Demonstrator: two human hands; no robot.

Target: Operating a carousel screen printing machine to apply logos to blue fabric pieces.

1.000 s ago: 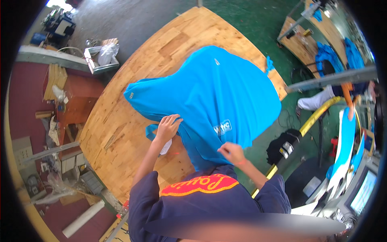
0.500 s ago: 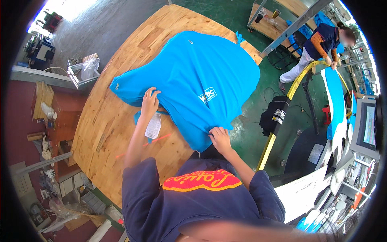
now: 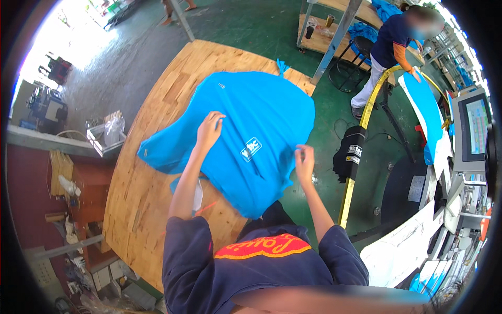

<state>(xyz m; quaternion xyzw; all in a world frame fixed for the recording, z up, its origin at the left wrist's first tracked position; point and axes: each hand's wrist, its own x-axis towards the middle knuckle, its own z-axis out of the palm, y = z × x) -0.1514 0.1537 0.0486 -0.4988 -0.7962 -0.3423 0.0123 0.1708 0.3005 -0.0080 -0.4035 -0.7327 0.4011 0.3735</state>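
Observation:
A bright blue fabric garment (image 3: 266, 115) with a white printed patch lies spread over the wooden table (image 3: 130, 204). My left hand (image 3: 209, 128) is on or just over the fabric left of the patch, fingers apart and slightly bent. Beside the garment's right edge is my right hand (image 3: 304, 162), its fingers loosely bent and apart, nothing visible between them. A white paper tag (image 3: 197, 196) and a small blue piece of cloth show partly behind my left forearm.
At upper right a co-worker (image 3: 389, 47) reaches to a blue-and-white panel (image 3: 423, 115) beside a curved yellow rail (image 3: 366, 110) with a black cloth (image 3: 345, 157). A monitor (image 3: 470, 128) stands right; metal posts (image 3: 334, 42) rise behind the table; a red-brown cabinet (image 3: 83, 188) is left.
My right hand has let go of the garment's near edge and moved up and right. My left hand has shifted farther onto the fabric. The view has shifted; the co-worker is more bent over.

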